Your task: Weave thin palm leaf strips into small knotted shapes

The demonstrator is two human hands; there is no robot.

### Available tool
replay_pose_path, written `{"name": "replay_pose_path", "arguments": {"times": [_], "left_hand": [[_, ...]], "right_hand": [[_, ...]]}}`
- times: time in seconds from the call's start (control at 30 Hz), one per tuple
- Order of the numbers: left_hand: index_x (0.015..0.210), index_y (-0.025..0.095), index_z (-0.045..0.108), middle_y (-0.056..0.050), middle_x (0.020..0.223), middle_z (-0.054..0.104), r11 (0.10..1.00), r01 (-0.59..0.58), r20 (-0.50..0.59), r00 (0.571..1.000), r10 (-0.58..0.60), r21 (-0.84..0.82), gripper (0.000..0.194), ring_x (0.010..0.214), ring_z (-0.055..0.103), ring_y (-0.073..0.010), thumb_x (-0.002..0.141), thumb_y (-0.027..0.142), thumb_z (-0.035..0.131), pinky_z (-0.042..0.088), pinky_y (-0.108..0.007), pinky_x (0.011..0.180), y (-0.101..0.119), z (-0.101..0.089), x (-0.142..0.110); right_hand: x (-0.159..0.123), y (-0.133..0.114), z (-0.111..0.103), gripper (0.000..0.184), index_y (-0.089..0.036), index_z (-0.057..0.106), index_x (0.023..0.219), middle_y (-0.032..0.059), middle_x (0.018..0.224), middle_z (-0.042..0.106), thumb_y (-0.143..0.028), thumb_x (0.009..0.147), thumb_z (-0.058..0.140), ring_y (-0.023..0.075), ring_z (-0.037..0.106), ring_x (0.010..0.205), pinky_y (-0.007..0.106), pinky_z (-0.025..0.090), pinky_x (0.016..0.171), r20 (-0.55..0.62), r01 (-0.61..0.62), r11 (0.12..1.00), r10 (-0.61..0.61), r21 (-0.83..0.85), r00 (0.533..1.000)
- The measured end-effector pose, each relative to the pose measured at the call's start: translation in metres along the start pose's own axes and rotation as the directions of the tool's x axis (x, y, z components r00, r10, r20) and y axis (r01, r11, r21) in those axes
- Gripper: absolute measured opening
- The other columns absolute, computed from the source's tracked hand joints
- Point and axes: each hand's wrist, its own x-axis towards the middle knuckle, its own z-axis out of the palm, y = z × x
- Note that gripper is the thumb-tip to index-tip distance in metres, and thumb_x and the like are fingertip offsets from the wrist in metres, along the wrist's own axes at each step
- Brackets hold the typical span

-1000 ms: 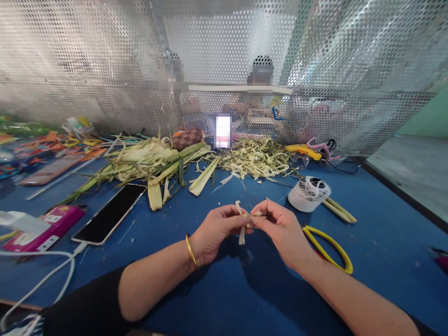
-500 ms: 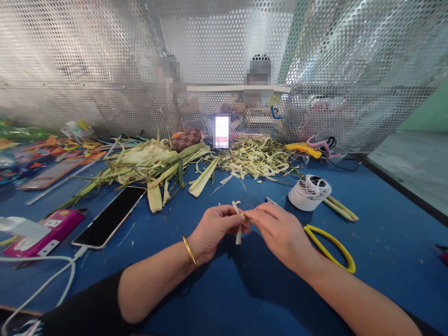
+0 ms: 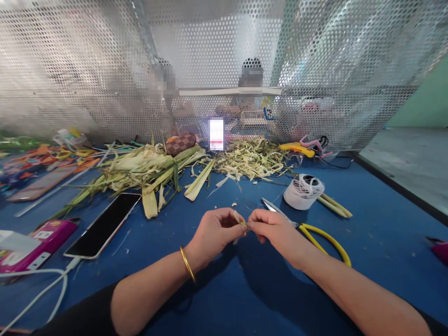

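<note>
Left hand (image 3: 213,233) and right hand (image 3: 275,231) pinch a pale leaf strip (image 3: 236,216), near the middle.
It is just over the blue surface (image 3: 150,238). Far left, a small tub (image 3: 81,140) holds white and yellow things. Far in the middle, a bright screen (image 3: 216,130) is too blurry to read. The far wall (image 3: 210,46) is shiny and full of holes.

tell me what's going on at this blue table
A person's left hand pinches a small, pale, flat strip above the blue table. The right hand is close against the left; whether it also grips the strip is unclear. Steel scissors with yellow handles lie partly behind the right hand, near a white spool of thread. Farther back are long green-and-cream leaves and a pile of pale shreds.
</note>
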Motion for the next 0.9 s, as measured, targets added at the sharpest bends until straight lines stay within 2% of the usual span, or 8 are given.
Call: {"name": "replay_pose_path", "arguments": {"times": [0.1, 0.2, 0.3, 0.37, 0.47, 0.63, 0.8, 0.9], "left_hand": [[0.062, 0.015, 0.057, 0.002, 0.058, 0.057, 0.999, -0.020, -0.040, 0.999, 0.021, 0.040, 0.020, 0.050, 0.047, -0.0078, 0.063, 0.028, 0.071, 0.036, -0.021, 0.050, 0.000, 0.001, -0.001], [0.062, 0.015, 0.057, 0.001, 0.058, 0.059, 0.998, 0.048, -0.075, 0.996, -0.051, -0.033, 0.020, 0.054, 0.053, -0.0108, 0.060, 0.028, 0.072, 0.040, -0.022, 0.053, 0.005, -0.001, -0.001], [0.063, 0.015, 0.059, -0.001, 0.060, 0.060, 0.980, 0.130, -0.067, 0.988, -0.141, -0.150, 0.020, 0.060, 0.058, -0.0132, 0.059, 0.028, 0.074, 0.044, -0.024, 0.059, 0.008, -0.005, 0.000], [0.064, 0.015, 0.060, -0.001, 0.063, 0.062, 0.962, 0.177, -0.047, 0.981, -0.190, -0.207, 0.018, 0.062, 0.059, -0.0128, 0.058, 0.026, 0.074, 0.046, -0.025, 0.063, 0.008, -0.007, 0.001], [0.067, 0.014, 0.062, -0.001, 0.068, 0.064, 0.940, 0.230, -0.024, 0.970, -0.243, -0.253, 0.017, 0.063, 0.060, -0.0121, 0.058, 0.022, 0.074, 0.047, -0.025, 0.068, 0.008, -0.009, 0.001], [0.065, 0.014, 0.062, 0.000, 0.061, 0.061, 0.916, 0.278, 0.001, 0.957, -0.290, -0.289, 0.018, 0.058, 0.060, -0.0118, 0.056, 0.023, 0.074, 0.045, -0.024, 0.064, 0.009, -0.009, -0.002], [0.067, 0.014, 0.061, 0.000, 0.063, 0.062, 0.896, 0.323, 0.102, 0.946, -0.307, -0.305, 0.025, 0.059, 0.060, -0.0128, 0.054, 0.027, 0.078, 0.045, -0.024, 0.063, 0.008, -0.010, -0.002], [0.070, 0.014, 0.061, -0.002, 0.070, 0.064, 0.917, 0.288, 0.148, 0.955, -0.256, -0.276, 0.029, 0.067, 0.062, -0.0143, 0.055, 0.031, 0.080, 0.046, -0.026, 0.069, 0.007, -0.011, -0.001]], "right_hand": [[0.001, 0.001, 0.003, 0.019, -0.019, 0.048, 0.061, -0.0051, 0.051, 0.043, -0.024, 0.079, 0.049, 0.0108, 0.046, 0.051, 0.024, 0.039, 0.052, 0.022, -0.076, 0.984, 0.073, 0.160, 0.997], [0.001, 0.004, 0.003, 0.014, -0.020, 0.055, 0.071, -0.0013, 0.062, 0.056, -0.026, 0.082, 0.050, 0.0138, 0.054, 0.060, 0.027, 0.045, 0.059, -0.084, 0.157, 0.982, -0.165, -0.104, 0.983], [0.000, 0.009, 0.001, 0.023, -0.022, 0.059, 0.105, 0.0063, 0.091, 0.066, -0.018, 0.085, 0.048, 0.0191, 0.061, 0.080, 0.034, 0.049, 0.071, -0.056, 0.436, 0.743, -0.533, -0.508, 0.844], [0.000, 0.011, -0.001, 0.035, -0.023, 0.056, 0.118, 0.0092, 0.099, 0.065, -0.014, 0.087, 0.044, 0.0205, 0.061, 0.084, 0.034, 0.050, 0.072, 0.058, 0.522, 0.538, -0.658, -0.662, 0.751], [-0.001, 0.011, -0.003, 0.034, -0.020, 0.057, 0.119, 0.0106, 0.100, 0.065, -0.013, 0.091, 0.039, 0.0205, 0.061, 0.083, 0.033, 0.051, 0.070, 0.173, 0.567, 0.355, -0.717, -0.743, 0.675], [-0.003, 0.009, -0.009, 0.033, -0.019, 0.063, 0.108, 0.0105, 0.097, 0.067, -0.016, 0.094, 0.033, 0.0195, 0.060, 0.084, 0.035, 0.051, 0.075, 0.228, 0.607, 0.238, -0.776, -0.758, 0.588], [-0.005, 0.007, -0.010, 0.033, -0.018, 0.066, 0.090, 0.0094, 0.085, 0.066, -0.014, 0.094, 0.033, 0.0183, 0.058, 0.076, 0.035, 0.048, 0.073, 0.256, 0.583, 0.174, -0.774, -0.794, 0.580], [-0.005, 0.004, -0.007, 0.032, -0.018, 0.063, 0.079, 0.0077, 0.077, 0.063, -0.011, 0.091, 0.034, 0.0168, 0.054, 0.069, 0.033, 0.043, 0.069, 0.192, 0.547, 0.266, -0.744, -0.794, 0.640]]}}
